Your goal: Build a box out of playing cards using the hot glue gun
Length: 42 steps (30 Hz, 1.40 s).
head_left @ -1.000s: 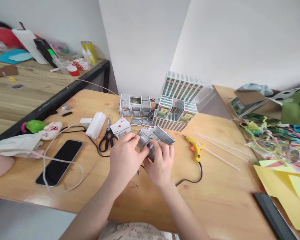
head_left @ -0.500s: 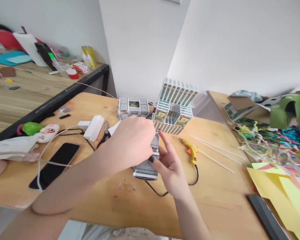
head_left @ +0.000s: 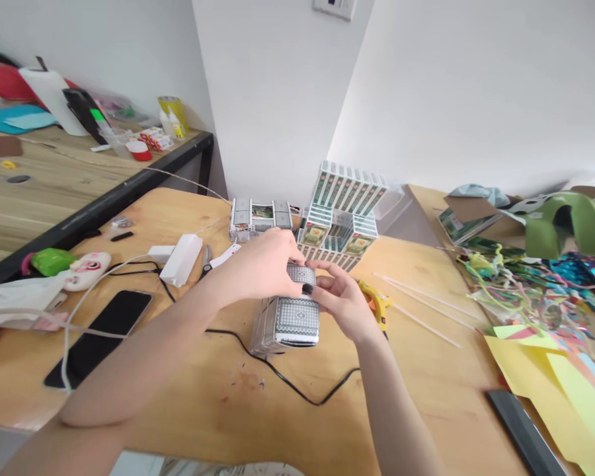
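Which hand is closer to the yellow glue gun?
Right. The right hand is just left of the yellow glue gun; the left hand is farther left, at the grey patterned block.

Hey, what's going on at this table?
Someone has both hands on a grey patterned block that looks made of playing cards. The left hand reaches over its far end, and the right hand touches its top from the right side. Behind it are a similar grey piece and a stack of green-and-white boxes. A yellow glue gun lies to the right, partly hidden by the right hand, and a phone lies on the left.
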{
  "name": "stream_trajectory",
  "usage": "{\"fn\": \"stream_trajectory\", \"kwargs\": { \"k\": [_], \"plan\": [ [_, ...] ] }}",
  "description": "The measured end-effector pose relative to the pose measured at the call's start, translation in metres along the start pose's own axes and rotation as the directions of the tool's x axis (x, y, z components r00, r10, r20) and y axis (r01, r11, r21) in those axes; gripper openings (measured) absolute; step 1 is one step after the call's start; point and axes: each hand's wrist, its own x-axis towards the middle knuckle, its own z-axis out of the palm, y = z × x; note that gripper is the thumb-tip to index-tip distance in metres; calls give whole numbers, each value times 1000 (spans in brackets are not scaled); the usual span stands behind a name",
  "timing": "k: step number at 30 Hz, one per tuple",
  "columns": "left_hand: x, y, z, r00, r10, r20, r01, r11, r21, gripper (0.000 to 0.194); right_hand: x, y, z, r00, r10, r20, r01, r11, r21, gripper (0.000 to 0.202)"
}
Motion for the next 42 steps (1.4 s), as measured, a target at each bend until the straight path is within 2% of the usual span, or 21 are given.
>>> {"fn": "stream_trajectory", "kwargs": {
  "k": [2,3,10,13,17,19,24,29,37,42],
  "plan": [
    [-1,-9,0,989,79,125,-79,997,-8,23,9,-7,-8,998,22,63,-18,998,-65,43],
    [-2,-14,1,985,77,157,-73,997,-27,26,13,-10,-12,995,30,92,-20,995,-101,43],
    [-15,-38,7,978,-69,195,132,935,-331,38,29,-18,-16,974,85,212,-15,950,-312,39],
    [-19,-46,6,972,-70,223,160,897,-413,39,29,-18,-11,973,46,227,36,939,-342,37],
    [-22,-52,4,975,-33,219,141,854,-501,35,25,-16,-3,981,-2,193,85,901,-425,36],
    [-24,-52,4,983,-12,185,103,863,-494,34,23,-16,0,982,-25,190,112,881,-460,35],
    [-25,-50,7,993,103,49,-84,951,-298,28,22,-12,-1,972,-91,215,195,822,-534,35],
    [-22,-48,8,967,255,16,-239,925,-296,20,25,-4,-9,958,-118,262,247,805,-540,36],
    [-22,-48,5,962,265,58,-239,929,-282,15,27,-3,-6,944,-164,288,298,799,-523,32],
    [-25,-50,5,984,169,48,-149,945,-291,24,27,0,-4,942,-208,265,322,785,-529,34]
  ]
}}
